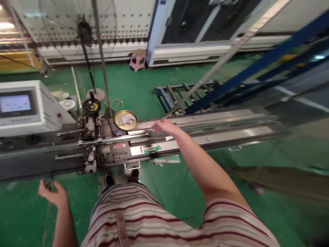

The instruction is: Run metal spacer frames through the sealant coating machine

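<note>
**Right hand on a long metal strip at the machine bed**

At the far left stands a white control cabinet with a small lit screen (15, 103). Below it, low in the view, the person's left hand (52, 195) hangs over the green painted floor (164, 192), fingers loosely spread and palm turned up, holding nothing and touching nothing that can be seen.

Just right of the cabinet a black spool with a yellow mark (92, 106) sits above a grey mechanical head of small brackets and screws (102, 151), mounted on the long steel worktop (231, 132) that runs across the view. A thin grey upright pole (101, 51) rises from behind this head. Beside the spool, to its right, a round brass-coloured dish (125, 120) rests on the worktop with pale scraps of paper or cloth in it.

Right of the dish, the right hand (164, 126) reaches forward over the worktop, arm stretched out. Its fingers close around the lower end of a long, thin silver metal strip (231, 48); the exact pinch is too small and blurred to tell. The strip's lower end lies at the worktop's rear rail, and it slants up and away to the upper right.

Behind the strip a blue steel rack (257, 65) leans the same way. A small pink plastic stool (138, 59) stands on the floor near the far wall. The person wears a red-and-white striped shirt (154, 219).
</note>
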Available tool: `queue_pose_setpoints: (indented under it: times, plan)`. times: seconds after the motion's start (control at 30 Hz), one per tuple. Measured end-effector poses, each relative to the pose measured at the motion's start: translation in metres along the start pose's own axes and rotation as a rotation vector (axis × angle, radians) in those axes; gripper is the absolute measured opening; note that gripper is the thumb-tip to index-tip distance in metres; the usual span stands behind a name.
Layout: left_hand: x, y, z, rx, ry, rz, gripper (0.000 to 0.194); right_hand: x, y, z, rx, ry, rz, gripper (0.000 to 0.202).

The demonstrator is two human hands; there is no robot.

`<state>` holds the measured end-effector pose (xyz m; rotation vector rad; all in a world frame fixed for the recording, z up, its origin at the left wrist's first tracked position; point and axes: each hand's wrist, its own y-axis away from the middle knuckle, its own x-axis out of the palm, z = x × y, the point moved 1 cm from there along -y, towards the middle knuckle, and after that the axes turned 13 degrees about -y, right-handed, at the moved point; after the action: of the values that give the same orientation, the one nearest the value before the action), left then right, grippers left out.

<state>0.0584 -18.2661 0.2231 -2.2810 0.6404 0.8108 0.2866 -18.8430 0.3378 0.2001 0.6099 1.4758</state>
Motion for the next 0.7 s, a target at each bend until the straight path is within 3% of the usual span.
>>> queue_pose_setpoints:
  times: [0.1, 0.17, 0.4, 0.7]
  plan:
    - [0.006, 0.033, 0.041, -0.042, -0.038, -0.056, 0.054, 0.051, 0.003, 0.007, -0.006, 0.054, 0.085, 0.025]
    - [0.004, 0.04, 0.059, -0.058, -0.042, -0.035, 0.046, 0.087, 0.006, 0.012, -0.017, 0.077, 0.144, 0.025]
    - [-0.027, 0.017, 0.11, -0.124, 0.001, -0.091, 0.037, 0.213, 0.017, 0.033, -0.065, 0.179, 0.27, 0.025]
    - [-0.063, 0.007, 0.174, -0.216, -0.003, -0.144, 0.032, 0.368, 0.033, 0.061, -0.285, 0.339, 0.417, 0.03]
